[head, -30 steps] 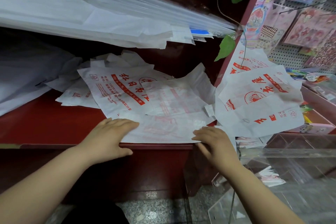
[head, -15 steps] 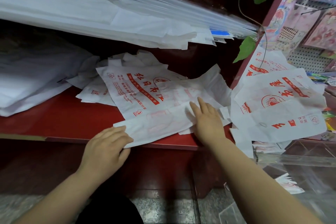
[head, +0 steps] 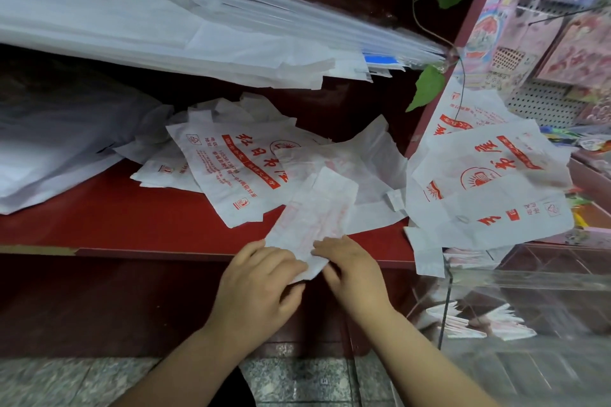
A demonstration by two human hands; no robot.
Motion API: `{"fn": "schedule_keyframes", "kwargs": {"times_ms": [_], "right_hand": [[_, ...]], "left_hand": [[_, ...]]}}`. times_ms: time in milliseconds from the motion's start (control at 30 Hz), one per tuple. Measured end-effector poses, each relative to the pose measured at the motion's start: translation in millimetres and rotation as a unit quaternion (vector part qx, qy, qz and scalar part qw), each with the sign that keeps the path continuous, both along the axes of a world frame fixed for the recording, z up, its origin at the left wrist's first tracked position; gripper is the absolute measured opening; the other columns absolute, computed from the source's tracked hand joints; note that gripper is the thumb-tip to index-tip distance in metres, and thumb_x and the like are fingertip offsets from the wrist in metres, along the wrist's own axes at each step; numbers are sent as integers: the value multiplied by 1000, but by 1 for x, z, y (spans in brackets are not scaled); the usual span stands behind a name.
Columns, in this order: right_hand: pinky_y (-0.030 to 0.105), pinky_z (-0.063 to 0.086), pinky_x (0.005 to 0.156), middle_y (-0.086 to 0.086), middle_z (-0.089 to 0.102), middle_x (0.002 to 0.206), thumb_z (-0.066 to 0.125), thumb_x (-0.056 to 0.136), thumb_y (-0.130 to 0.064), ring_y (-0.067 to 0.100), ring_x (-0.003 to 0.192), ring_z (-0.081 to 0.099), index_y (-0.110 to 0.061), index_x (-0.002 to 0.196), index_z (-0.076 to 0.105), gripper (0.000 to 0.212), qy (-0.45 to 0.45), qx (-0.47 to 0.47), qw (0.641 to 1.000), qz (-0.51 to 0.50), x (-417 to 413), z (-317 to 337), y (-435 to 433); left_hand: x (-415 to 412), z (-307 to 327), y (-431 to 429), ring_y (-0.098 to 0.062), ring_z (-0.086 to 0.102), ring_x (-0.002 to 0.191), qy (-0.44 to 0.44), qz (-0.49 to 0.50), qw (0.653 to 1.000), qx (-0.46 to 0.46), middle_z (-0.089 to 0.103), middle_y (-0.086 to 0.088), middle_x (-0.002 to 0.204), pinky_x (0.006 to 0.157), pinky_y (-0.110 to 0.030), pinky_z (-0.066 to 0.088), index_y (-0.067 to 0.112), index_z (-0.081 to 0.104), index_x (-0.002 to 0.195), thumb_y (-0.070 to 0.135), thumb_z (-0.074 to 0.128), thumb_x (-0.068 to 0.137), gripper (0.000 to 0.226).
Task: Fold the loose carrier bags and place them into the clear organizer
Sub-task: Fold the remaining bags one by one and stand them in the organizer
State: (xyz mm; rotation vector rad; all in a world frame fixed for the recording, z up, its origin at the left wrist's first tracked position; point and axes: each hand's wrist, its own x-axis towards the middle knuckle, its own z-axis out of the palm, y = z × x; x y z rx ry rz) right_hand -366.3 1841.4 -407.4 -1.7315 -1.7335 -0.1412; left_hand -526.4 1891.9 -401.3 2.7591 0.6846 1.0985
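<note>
Red-painted wooden shelf [head: 115, 225] fills the middle of the frame, under a sagging stack of translucent white plastic sheets [head: 132, 26] that runs across the upper left. At centre, a loose heap of white carrier bags with red print [head: 228, 168] lies flat on the shelf. A second bunch of the same printed bags [head: 489, 195] sits at centre right, draped over the edge above the clear acrylic organizer [head: 529, 281], which occupies the lower right. Several small folded white bundles [head: 463, 324] already lie inside it.

One bag has been folded lengthwise into a long narrow white strip [head: 314, 208]. It slants from the heap at centre down to the shelf's front edge, and its near end overhangs that edge. The left hand [head: 261, 291] curls its fingers over this near end, thumb tucked beneath. The right hand [head: 353, 274], just beside it, pinches the same end from the other side.

The step in hand looks like the folding of this one bag, midway: the lengthwise folds are made, the compact bundle is not. The next move probably calls for turning the near end over on itself repeatedly while keeping the slippery film taut, then carrying the bundle to the lower right into the organizer.
</note>
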Motion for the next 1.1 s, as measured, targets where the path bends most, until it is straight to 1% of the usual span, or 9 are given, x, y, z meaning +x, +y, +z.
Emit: {"fn": "schedule_keyframes", "kwargs": {"times_ms": [100, 267, 333, 467, 567, 633, 733, 900, 1100], "right_hand": [[-3, 28, 92, -8, 65, 99, 53, 79, -14, -1, 107, 47, -7, 97, 72, 27, 182, -27, 983, -22, 7, 4, -14], [8, 40, 68, -28, 66, 74, 57, 89, -13, -13, 76, 56, -36, 77, 64, 26, 284, -77, 956, -8, 15, 13, -26], [12, 40, 67, -20, 67, 73, 54, 91, -9, -9, 72, 55, -28, 76, 66, 27, 306, -79, 949, -17, 14, 16, -26], [17, 29, 53, 0, 45, 60, 52, 92, -16, 2, 57, 38, 3, 68, 57, 31, 325, -67, 940, -72, 14, 20, -16], [24, 20, 49, -3, 26, 54, 55, 89, -16, 10, 51, 25, -10, 53, 34, 42, 312, -66, 937, -141, 15, 26, -1], [29, 18, 50, -3, 24, 51, 54, 88, -17, 12, 51, 23, -16, 51, 26, 46, 294, -81, 934, -183, 15, 33, 11], [31, 18, 49, -1, 27, 51, 51, 88, -21, 18, 53, 27, -16, 52, 25, 44, 237, -141, 934, -225, 16, 43, 25], [27, 18, 48, 0, 24, 54, 51, 85, -22, 18, 53, 24, -16, 52, 22, 44, 178, -245, 918, -254, 20, 47, 44], [24, 19, 48, 0, 28, 56, 54, 82, -21, 18, 55, 28, -17, 51, 26, 42, 189, -277, 904, -263, 25, 44, 56]], "left_hand": [[-6, -2, 7, -3, 50, 103, 0, -26, 998, -59, 62, 12, 104, 107, -23, 16, 24, 60, 103, 42, 54, 66, 42], [-4, 6, 16, 36, 11, 108, -21, 5, 972, -232, 33, 35, 114, 97, 3, -6, 37, 47, 118, 63, 51, 54, 69], [1, 0, 21, 31, 14, 111, 8, 11, 976, -217, 31, 38, 113, 94, 3, -13, 38, 51, 118, 70, 35, 53, 75], [17, -3, 25, 15, 43, 94, -62, 80, 961, -256, 55, 28, 92, 98, -8, 7, 21, 72, 94, 67, 35, 63, 67], [27, -3, 26, 12, 41, 71, -101, 139, 951, -256, 51, 21, 66, 97, -26, 23, 21, 67, 69, 36, 65, 81, 19], [32, -4, 26, 8, 44, 65, -115, 163, 944, -263, 50, 16, 57, 99, -30, 24, 30, 54, 58, 26, 67, 81, 26], [36, -5, 26, 0, 49, 65, -140, 188, 929, -285, 54, 13, 55, 105, -30, 21, 23, 64, 77, 27, 67, 80, 6], [39, -5, 22, 16, 40, 72, -176, 189, 924, -281, 50, 16, 49, 87, -12, 14, 13, 51, 126, 21, 70, 78, 52], [36, -17, 28, -7, 44, 67, -140, 171, 962, -160, 48, 15, 64, 79, -34, 40, 15, 57, 113, 41, 54, 77, 44]]}}
